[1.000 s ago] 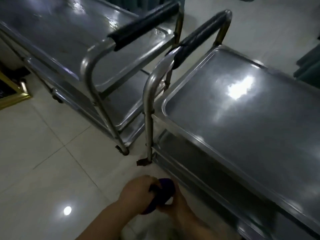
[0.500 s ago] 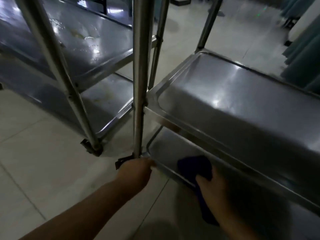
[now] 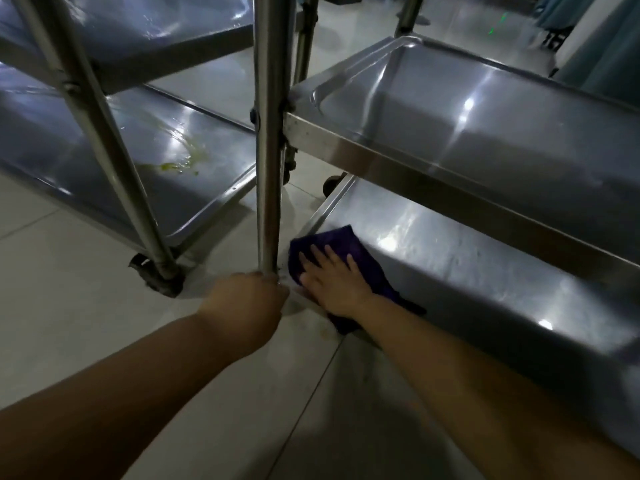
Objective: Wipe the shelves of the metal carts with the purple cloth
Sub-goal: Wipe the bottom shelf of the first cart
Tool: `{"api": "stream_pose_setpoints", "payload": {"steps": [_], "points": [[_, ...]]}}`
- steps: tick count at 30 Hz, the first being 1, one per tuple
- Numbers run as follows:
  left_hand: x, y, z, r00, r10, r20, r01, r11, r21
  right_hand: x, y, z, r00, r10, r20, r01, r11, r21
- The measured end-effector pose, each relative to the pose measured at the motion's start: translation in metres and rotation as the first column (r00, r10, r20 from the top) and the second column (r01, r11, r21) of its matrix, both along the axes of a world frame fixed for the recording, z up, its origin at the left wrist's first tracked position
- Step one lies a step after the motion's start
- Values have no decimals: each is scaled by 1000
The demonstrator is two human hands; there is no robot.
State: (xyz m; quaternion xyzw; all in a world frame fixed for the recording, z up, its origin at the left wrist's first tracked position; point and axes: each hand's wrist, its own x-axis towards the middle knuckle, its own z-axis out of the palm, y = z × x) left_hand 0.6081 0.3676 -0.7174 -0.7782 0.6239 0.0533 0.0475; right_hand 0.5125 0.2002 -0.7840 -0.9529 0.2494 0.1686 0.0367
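Observation:
Two metal carts stand side by side. The purple cloth (image 3: 341,245) lies on the near left corner of the right cart's bottom shelf (image 3: 467,258). My right hand (image 3: 332,282) presses flat on the cloth with straight, spread fingers. My left hand (image 3: 247,299) grips the foot of that cart's upright post (image 3: 268,150). Above the cloth is the right cart's middle shelf (image 3: 485,109).
The left cart's lower shelf (image 3: 104,157) carries a yellow-green smear (image 3: 176,164) and wet streaks. Its slanted leg (image 3: 100,129) ends in a caster (image 3: 157,277) on the pale tiled floor (image 3: 69,306). Teal curtains (image 3: 602,46) hang at the far right.
My view has dropped lower toward the bottom shelf. My right hand has spread flat on the cloth and slid it further onto the shelf corner. My left hand keeps hold of the post.

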Motion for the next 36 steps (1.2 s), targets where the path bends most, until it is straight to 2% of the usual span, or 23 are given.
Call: {"api": "stream_pose_setpoints", "payload": {"steps": [3, 7, 11, 15, 20, 25, 29, 31, 36], "points": [[-5, -9, -12, 997, -80, -1, 80, 997, 10, -15, -36, -4, 994, -103, 46, 106, 993, -48], [-7, -15, -25, 992, -126, -19, 127, 984, 121, -74, -61, -11, 954, -295, 45, 298, 947, -121], [-4, -17, -36, 991, -129, 29, 122, 978, 167, -121, -75, -2, 860, -487, 152, 469, 872, 139], [5, -14, -42, 996, -81, -40, 86, 986, 144, -100, -82, -1, 887, -437, 150, 448, 893, -51], [10, -16, -49, 992, -61, -106, 71, 993, 93, -23, -104, -13, 882, -428, 198, 439, 898, -15], [12, -13, -59, 991, -89, -96, 97, 992, 76, 32, -92, -16, 964, -232, 126, 248, 960, -127], [13, -13, -63, 990, -98, -105, 109, 989, 102, 28, -48, -18, 969, -176, 171, 173, 984, 31], [14, -13, -64, 990, -103, -97, 114, 986, 120, 17, -27, -19, 984, -107, 142, 95, 991, 93], [17, -10, -64, 988, -151, -24, 153, 980, 128, -27, 7, -16, 993, -2, 118, -16, 989, 149]]}}
